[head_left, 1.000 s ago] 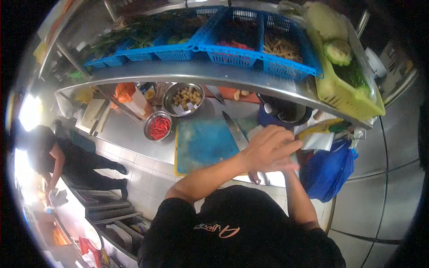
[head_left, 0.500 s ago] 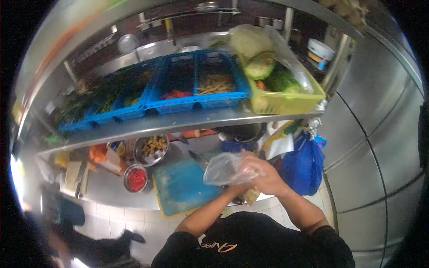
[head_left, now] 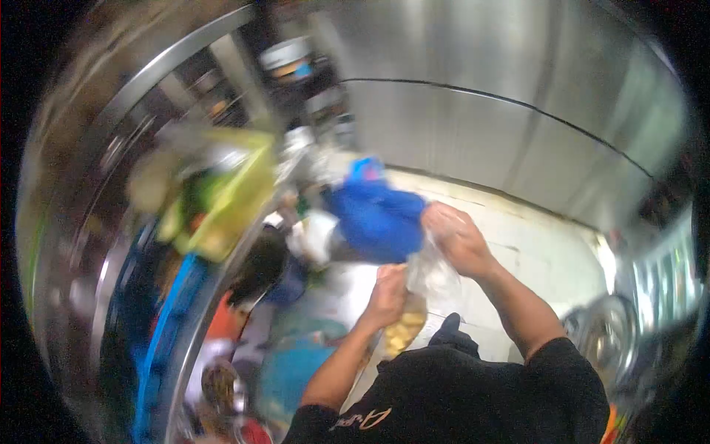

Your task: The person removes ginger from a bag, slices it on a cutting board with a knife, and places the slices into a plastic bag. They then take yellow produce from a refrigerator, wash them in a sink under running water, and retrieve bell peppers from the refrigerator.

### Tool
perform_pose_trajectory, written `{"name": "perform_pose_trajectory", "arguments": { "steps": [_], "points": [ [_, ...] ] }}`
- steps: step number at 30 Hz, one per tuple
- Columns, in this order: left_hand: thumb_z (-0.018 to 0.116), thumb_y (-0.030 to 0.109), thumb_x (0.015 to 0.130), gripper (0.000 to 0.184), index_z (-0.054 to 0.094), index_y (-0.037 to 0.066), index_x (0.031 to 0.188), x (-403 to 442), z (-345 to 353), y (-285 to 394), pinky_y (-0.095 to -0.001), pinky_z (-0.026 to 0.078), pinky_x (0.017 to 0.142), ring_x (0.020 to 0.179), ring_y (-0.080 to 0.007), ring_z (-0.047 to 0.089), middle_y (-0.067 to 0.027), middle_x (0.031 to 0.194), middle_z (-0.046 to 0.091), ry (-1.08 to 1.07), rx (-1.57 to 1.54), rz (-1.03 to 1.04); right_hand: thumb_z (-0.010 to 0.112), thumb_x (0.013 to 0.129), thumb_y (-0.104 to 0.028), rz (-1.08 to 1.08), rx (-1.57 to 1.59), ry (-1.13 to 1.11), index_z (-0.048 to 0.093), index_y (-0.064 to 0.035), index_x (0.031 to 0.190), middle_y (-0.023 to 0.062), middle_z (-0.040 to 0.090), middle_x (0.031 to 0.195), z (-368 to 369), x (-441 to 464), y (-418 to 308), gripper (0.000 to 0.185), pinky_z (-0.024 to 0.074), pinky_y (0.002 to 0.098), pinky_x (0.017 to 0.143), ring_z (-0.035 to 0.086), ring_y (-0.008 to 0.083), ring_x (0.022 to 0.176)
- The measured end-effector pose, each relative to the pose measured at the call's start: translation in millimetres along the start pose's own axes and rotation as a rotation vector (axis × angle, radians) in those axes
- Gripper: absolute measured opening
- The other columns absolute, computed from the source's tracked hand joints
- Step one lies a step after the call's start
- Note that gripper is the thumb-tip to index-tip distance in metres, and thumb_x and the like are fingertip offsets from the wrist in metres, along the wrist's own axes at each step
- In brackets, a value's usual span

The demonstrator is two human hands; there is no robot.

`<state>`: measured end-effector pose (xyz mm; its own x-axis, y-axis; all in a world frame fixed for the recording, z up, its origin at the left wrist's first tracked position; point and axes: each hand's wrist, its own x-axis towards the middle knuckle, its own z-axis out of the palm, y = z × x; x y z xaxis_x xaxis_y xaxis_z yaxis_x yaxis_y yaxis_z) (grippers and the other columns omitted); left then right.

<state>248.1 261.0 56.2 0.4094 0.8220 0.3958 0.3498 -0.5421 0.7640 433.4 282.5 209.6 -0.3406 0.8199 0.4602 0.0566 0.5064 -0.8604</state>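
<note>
A clear plastic bag [head_left: 436, 280] hangs between my two hands, in front of my chest. My right hand [head_left: 455, 240] is closed on its upper part, beside the blue bag [head_left: 377, 222]. Lower and to the left, my left hand [head_left: 388, 296] is a closed fist at the plastic. Below that fist hang yellow chunks [head_left: 403, 331] that look bagged, their kind unclear through the blur. Whether the chunks and the clear plastic belong to one bag cannot be made out.
A steel shelf carries a yellow-green vegetable basket [head_left: 240, 203] and blue crates [head_left: 166, 318] on the left. Under it lie a blue cutting board [head_left: 303, 362] and bowls, all smeared. A steel wall [head_left: 473, 133] rises ahead, above a tiled floor [head_left: 510, 259].
My view and body have turned right, away from the counter toward the steel wall. My hands, earlier together over the counter's edge, are now apart, with the plastic stretched between them.
</note>
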Motion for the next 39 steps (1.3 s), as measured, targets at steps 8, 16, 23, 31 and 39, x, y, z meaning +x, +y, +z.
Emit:
{"name": "perform_pose_trajectory", "arguments": {
  "steps": [8,16,23,31,39],
  "points": [
    [0.049,0.011,0.089,0.017,0.059,-0.003,0.085,102.6,48.1,98.3,-0.0267,0.041,0.066,0.073,-0.0154,0.05,-0.0081,0.084,0.053,-0.435,-0.415,-0.135,0.052,0.093,-0.04,0.182,0.713,0.599,0.048,-0.011,0.084,-0.002,0.042,0.061,-179.7,-88.6,41.7,0.03,0.0381,0.025,0.038,0.047,0.0065,0.053],
    [0.06,0.01,0.086,0.011,0.054,0.001,0.082,265.6,207.2,244.2,-0.0256,0.045,0.071,0.07,-0.0134,0.054,-0.0082,0.083,0.059,-0.51,-0.912,0.055,0.054,0.093,-0.034,-0.004,-0.094,0.869,0.054,-0.007,0.086,0.0007,0.054,0.073,-325.4,-145.6,70.5,0.028,0.0424,0.0277,0.067,0.049,0.0117,0.07],
    [0.049,0.0,0.09,0.002,0.05,0.001,0.092,358.4,408.5,174.3,-0.032,0.048,0.083,0.091,-0.0178,0.057,-0.0111,0.095,0.059,-0.157,-0.883,0.285,0.044,0.097,-0.029,0.197,-0.088,1.079,0.053,-0.0031,0.11,0.0064,0.057,0.084,-364.9,-190.7,140.8,0.03,0.0483,0.03,0.065,0.054,0.0137,0.071],
    [0.057,0.001,0.087,0.008,0.056,0.002,0.095,457.1,578.2,103.6,-0.0299,0.046,0.083,0.091,-0.0164,0.057,-0.0086,0.098,0.06,-0.62,-0.86,-0.011,0.043,0.098,-0.029,0.511,0.111,1.137,0.047,-0.0039,0.084,0.0026,0.05,0.074,-553.8,-236.4,167.6,0.03,0.0482,0.026,0.049,0.053,0.0096,0.055],
    [0.071,0.001,0.071,0.029,0.064,0.006,0.098,536.3,718.4,211.4,-0.022,0.035,0.062,0.07,-0.0075,0.046,0.0003,0.094,0.052,-1.654,-0.775,0.298,0.056,0.091,-0.027,0.356,0.114,1.605,0.047,-0.008,0.099,0.0018,0.05,0.091,-682.7,-318.9,127.9,0.023,0.0445,0.0236,0.054,0.053,0.0072,0.069]
  ]
}}
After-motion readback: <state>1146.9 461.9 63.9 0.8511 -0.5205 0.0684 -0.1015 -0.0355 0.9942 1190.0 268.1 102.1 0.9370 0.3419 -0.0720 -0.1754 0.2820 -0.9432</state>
